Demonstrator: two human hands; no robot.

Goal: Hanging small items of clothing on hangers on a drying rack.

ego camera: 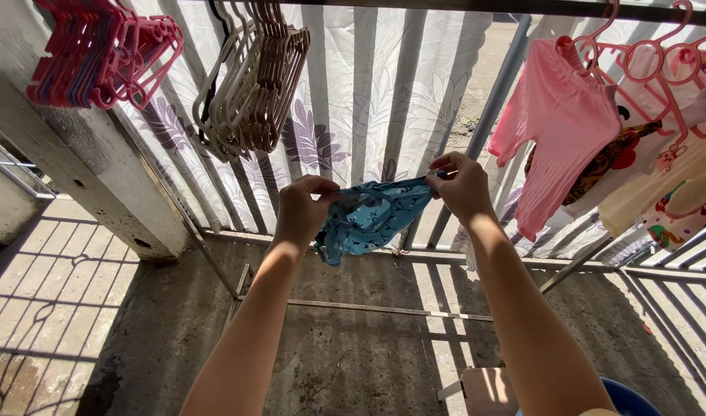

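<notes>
Home laundry balcony; hangers (pixel 249 85); drying clothes (pixel 557 127)

Head camera looks down, close over outstretched arms, facing railing (pixel 414 254).

Above you ran a dark metal rail (pixel 476 6), and it carried the hangers: a bunch of pink hangers (pixel 107 50) at the left, a bunch of beige hangers (pixel 253 77) beside it, and at the right a pink top (pixel 557 127) among other small garments (pixel 669 177).
</notes>
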